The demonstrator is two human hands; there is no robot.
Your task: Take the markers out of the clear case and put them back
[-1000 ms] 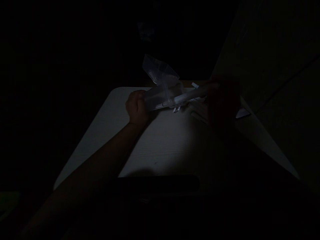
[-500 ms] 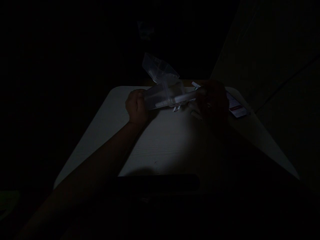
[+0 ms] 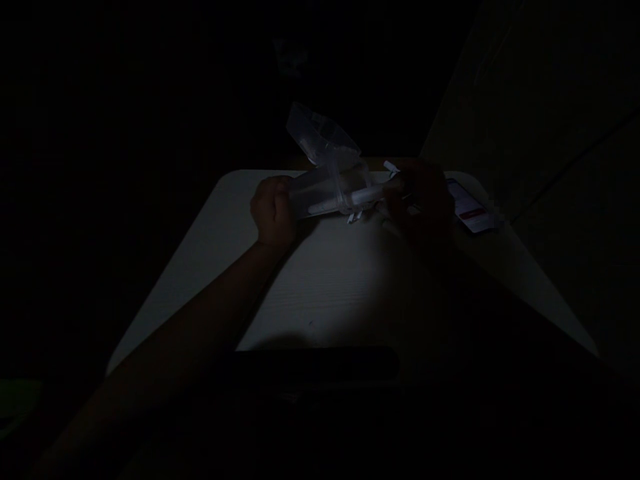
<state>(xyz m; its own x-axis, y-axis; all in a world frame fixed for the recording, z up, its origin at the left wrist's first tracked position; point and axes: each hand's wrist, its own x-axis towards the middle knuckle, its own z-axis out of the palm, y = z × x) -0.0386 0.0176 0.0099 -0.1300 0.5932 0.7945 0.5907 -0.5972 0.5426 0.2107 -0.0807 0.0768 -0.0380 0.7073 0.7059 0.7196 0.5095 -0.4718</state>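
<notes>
My left hand (image 3: 274, 212) is wrapped round the base of a clear plastic case (image 3: 315, 190), which lies tilted on its side above the table. Its hinged lid (image 3: 323, 133) stands open, and its mouth faces right. Between the fingers of my right hand (image 3: 423, 200) is a white, pen-like stick (image 3: 367, 194), whose far end reaches inside the case. The dim light hides the stick's exact kind. Beside the right hand, several small white sticks lie on the table, one white stick (image 3: 390, 167) showing behind the fingers.
Everything stands on a pale table (image 3: 320, 287) with rounded corners and a dark slot (image 3: 320, 365) at its near edge. A phone (image 3: 473, 210) with a lit screen lies at the right. A thin cable (image 3: 570, 167) runs beyond the right edge. The surroundings are very dark.
My right hand has shifted slightly left, and the white stick sits a little further into the case. My left hand keeps its hold on the case.
</notes>
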